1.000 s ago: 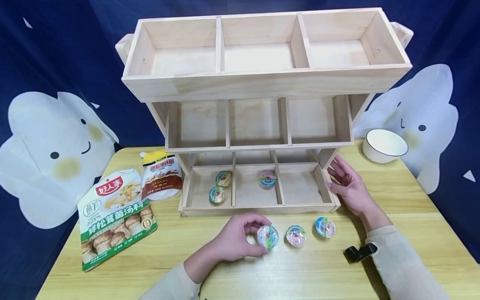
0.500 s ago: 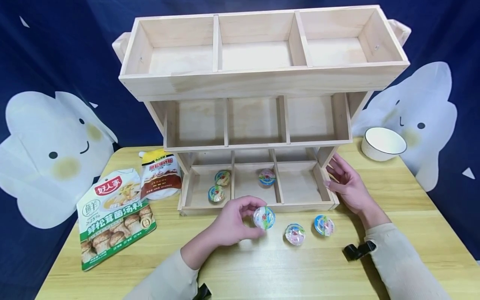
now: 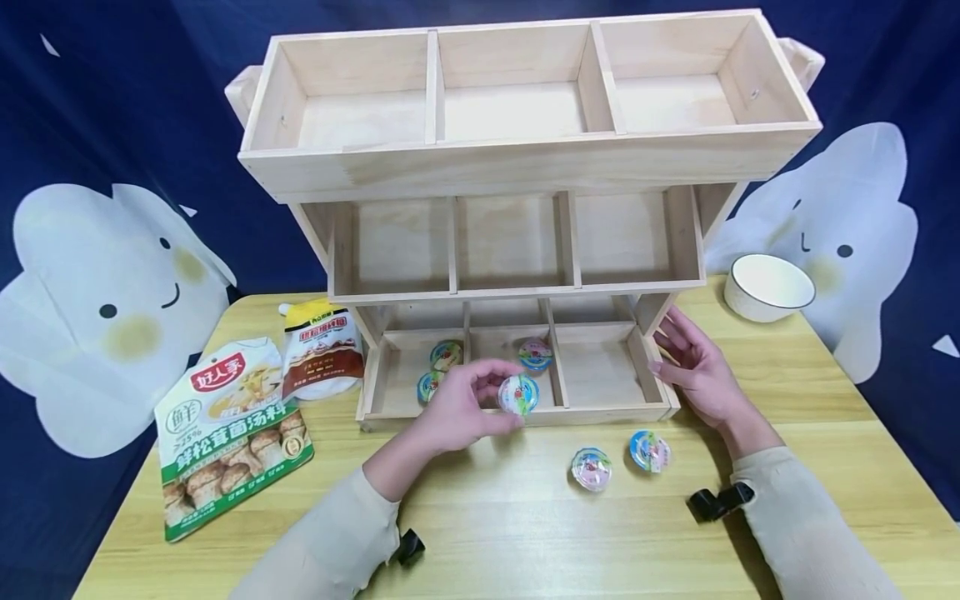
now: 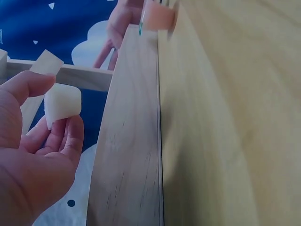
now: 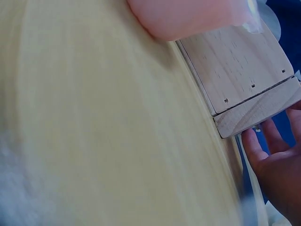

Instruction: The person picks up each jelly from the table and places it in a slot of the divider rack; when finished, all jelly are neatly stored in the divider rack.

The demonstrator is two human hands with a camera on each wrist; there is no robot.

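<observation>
My left hand pinches a jelly cup between thumb and fingers, over the front board of the bottom tier's middle compartment. The left wrist view shows this jelly cup from the side, whitish and translucent. Another jelly cup sits deeper in that compartment. Two more, one a yellowish cup, are in the left compartment, partly behind my left hand. My right hand rests against the right end of the wooden shelf; its fingers touch the side board.
Two loose jelly cups, a pink one and a blue-lidded one, stand on the table before the shelf. A mushroom seasoning pouch and a brown-and-yellow pouch lie left. A white bowl stands at the back right.
My left hand has lifted the jelly cup off the table and carried it forward and slightly left, over the bottom tier's front edge. The right hand stays against the shelf.
</observation>
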